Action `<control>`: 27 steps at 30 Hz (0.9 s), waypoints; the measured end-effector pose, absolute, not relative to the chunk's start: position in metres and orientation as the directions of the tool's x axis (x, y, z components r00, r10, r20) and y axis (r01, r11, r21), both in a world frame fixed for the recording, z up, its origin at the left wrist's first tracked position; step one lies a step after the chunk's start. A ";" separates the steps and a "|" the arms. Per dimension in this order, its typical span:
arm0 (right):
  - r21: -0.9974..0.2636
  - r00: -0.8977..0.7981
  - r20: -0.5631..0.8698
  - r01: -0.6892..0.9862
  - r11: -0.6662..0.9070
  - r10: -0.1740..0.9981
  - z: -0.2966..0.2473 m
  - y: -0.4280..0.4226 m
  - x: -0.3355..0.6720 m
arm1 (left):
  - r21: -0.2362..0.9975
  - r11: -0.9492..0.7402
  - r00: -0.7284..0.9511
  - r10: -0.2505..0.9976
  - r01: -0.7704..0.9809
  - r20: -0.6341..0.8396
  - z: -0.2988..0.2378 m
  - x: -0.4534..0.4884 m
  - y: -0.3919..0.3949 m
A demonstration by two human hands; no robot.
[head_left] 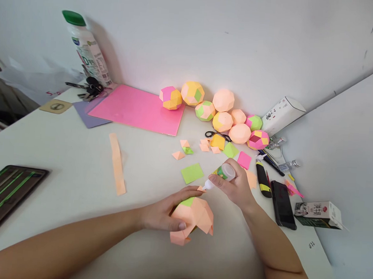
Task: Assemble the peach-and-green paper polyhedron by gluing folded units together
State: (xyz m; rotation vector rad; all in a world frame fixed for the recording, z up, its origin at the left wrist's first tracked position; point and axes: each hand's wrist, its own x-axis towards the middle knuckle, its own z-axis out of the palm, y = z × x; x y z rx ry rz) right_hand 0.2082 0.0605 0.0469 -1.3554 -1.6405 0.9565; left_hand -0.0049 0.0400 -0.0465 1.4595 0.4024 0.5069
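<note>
A partly open paper ball (194, 218), peach with a green patch, rests in my left hand (166, 210), whose thumb lies on its near side. The fingers reach over its far side, by a small peach flap. My right hand (238, 187) grips a small glue bottle (225, 172), tilted with its white nozzle down at that flap. Whether the nozzle touches the paper I cannot tell. Just beyond my hands lies a green paper square (192, 173). Small folded peach pieces (205, 145) are scattered behind it, near a pink square (244, 160).
Several finished paper balls (223, 100) line the wall. Scissors (210, 134) lie before them. A pink sheet (137, 109), a bottle (90, 51) and a tablet (9, 196) are leftward. To the right are a highlighter (263, 180), a phone (282, 204) and a milk carton (319, 214).
</note>
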 end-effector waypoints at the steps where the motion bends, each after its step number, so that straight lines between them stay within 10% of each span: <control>1: -0.909 -0.123 0.110 0.389 0.150 0.986 0.047 0.061 0.208 | 0.995 0.045 0.831 0.554 -0.085 0.046 -0.046 -0.005 0.040; 21: -0.828 -0.188 0.304 0.432 0.357 0.934 0.052 0.060 0.217 | 0.984 0.042 0.805 0.583 -0.171 0.115 -0.045 -0.003 0.041; 27: -0.951 -0.012 0.098 0.292 0.097 0.995 0.037 0.075 0.234 | 0.988 0.029 0.798 0.594 -0.149 0.102 -0.045 -0.003 0.041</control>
